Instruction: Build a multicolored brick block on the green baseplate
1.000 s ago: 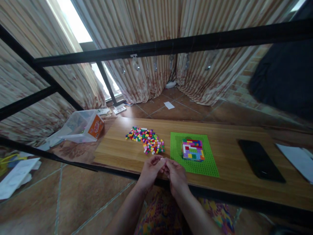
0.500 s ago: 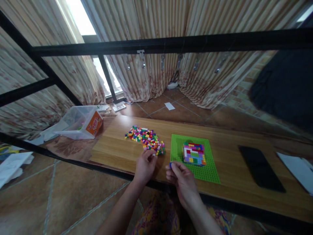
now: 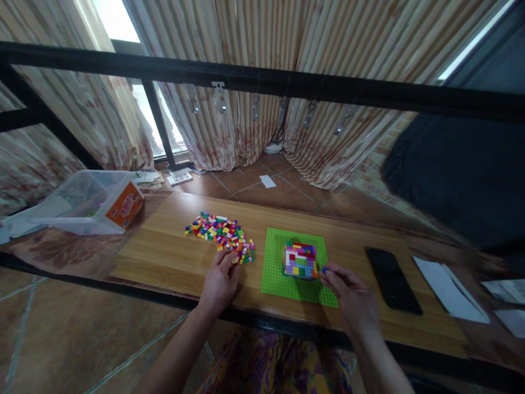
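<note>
Your right hand [image 3: 353, 295] pinches a blue brick [image 3: 324, 270] between its fingers, just beside the multicoloured brick build [image 3: 301, 262] on the green baseplate [image 3: 271, 279]. Your left hand [image 3: 220, 282] has its fingers curled at the near side of the loose bricks [image 3: 219, 229]; whether they grip one, I cannot tell. That pile lies toward the far left corner of the worktop [image 3: 156, 251], a black device [image 3: 394, 280] toward its right edge.

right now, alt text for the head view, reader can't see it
The right hand holds a blue brick beside a colourful build on a green board. The left hand is at a brick pile on the table.
</note>
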A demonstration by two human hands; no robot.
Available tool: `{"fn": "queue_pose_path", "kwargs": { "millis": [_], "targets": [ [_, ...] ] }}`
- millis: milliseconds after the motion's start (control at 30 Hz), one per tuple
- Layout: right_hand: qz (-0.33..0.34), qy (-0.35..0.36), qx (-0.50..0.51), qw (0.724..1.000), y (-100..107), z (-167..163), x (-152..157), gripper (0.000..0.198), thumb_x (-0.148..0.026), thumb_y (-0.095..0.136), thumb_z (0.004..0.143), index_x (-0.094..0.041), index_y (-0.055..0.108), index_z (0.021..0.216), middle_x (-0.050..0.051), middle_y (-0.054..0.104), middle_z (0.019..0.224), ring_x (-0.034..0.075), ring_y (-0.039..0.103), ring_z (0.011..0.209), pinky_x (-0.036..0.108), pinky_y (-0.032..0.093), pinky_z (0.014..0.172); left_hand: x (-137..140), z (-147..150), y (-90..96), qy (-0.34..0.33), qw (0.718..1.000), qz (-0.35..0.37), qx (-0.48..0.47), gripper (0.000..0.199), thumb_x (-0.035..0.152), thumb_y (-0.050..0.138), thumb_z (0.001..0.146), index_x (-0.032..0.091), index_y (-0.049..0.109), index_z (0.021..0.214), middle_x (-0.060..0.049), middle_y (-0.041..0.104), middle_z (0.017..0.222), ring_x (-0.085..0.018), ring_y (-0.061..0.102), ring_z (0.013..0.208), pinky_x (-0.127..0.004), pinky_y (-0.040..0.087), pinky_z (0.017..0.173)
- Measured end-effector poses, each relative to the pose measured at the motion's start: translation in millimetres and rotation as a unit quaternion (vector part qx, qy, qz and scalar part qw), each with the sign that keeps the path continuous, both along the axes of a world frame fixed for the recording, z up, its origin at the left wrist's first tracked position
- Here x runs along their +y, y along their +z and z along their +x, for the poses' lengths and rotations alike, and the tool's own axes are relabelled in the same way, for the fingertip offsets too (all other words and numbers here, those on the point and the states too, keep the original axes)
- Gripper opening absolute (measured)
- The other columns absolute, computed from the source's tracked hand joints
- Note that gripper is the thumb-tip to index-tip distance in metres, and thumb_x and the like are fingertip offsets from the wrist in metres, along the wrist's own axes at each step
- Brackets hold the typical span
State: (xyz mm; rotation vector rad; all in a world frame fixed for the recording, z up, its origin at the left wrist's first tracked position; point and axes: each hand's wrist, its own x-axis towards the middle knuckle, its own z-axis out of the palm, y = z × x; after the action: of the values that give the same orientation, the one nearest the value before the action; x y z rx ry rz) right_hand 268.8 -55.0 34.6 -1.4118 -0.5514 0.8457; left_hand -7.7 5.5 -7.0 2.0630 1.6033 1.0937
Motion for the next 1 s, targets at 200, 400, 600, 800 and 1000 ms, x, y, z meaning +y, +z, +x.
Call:
{"fn": "queue_pose_path", "kwargs": {
  "millis": [200, 400, 600, 800, 1000],
  "targets": [
    [-0.015, 0.056, -0.287, 0.956, 5, 1, 10, 0.023, -0.037, 0.069, 0.075, -0.02, 0.074, 0.091, 0.007, 0.073, 0.093, 0.023, 0.068, 0.087, 0.042, 0.053, 0.083, -6, 1, 4.4, 0.001, 0.999, 0.034, 0.006, 0.022, 0.02, 0.053, 0.087, 0.018, 0.064, 0.106, -0.011, 0.061, 0.114, -0.021, 0.065, 0.099, -0.033, 0.058, 0.082],
    [0.079, 0.185, -0.452, 0.869, 9, -19, 31, 0.022, -0.031, 0.055, 0.089, -0.027, 0.073, 0.101, 0.005, 0.073, 0.103, 0.022, 0.064, 0.098, 0.042, 0.048, 0.091, -14, 34, 20.1, -0.045, 0.998, 0.031, -0.038, 0.026, 0.016, 0.05, 0.088, 0.018, 0.062, 0.111, -0.012, 0.061, 0.116, -0.022, 0.061, 0.11, -0.037, 0.054, 0.093],
    [0.119, 0.158, -0.509, 0.838, -10, -27, 50, 0.021, -0.029, 0.06, 0.088, -0.028, 0.073, 0.104, 0.003, 0.074, 0.095, 0.023, 0.058, 0.095, 0.041, 0.047, 0.086, -3, 82, 28.1, -0.124, 0.979, -0.087, -0.136, 0.034, 0.013, 0.05, 0.087, 0.016, 0.06, 0.119, -0.011, 0.062, 0.113, -0.014, 0.063, 0.077, -0.032, 0.056, 0.08],
    [0.134, 0.13, -0.515, 0.837, -15, -31, 52, 0.02, -0.027, 0.06, 0.088, -0.025, 0.073, 0.103, 0.004, 0.074, 0.095, 0.022, 0.057, 0.095, 0.039, 0.048, 0.085, 2, 106, 24.4, -0.166, 0.967, -0.129, -0.142, 0.038, 0.012, 0.044, 0.089, 0.019, 0.059, 0.123, -0.01, 0.062, 0.12, -0.02, 0.06, 0.11, -0.036, 0.049, 0.1],
    [0.114, 0.116, -0.519, 0.839, -15, -29, 52, 0.022, -0.032, 0.06, 0.087, -0.023, 0.073, 0.102, 0.006, 0.074, 0.1, 0.023, 0.057, 0.098, 0.041, 0.048, 0.087, -4, 112, 23.6, -0.15, 0.97, -0.143, -0.131, 0.04, 0.016, 0.041, 0.091, 0.017, 0.054, 0.129, -0.013, 0.058, 0.127, -0.022, 0.059, 0.115, -0.038, 0.047, 0.103]
  ]
}}
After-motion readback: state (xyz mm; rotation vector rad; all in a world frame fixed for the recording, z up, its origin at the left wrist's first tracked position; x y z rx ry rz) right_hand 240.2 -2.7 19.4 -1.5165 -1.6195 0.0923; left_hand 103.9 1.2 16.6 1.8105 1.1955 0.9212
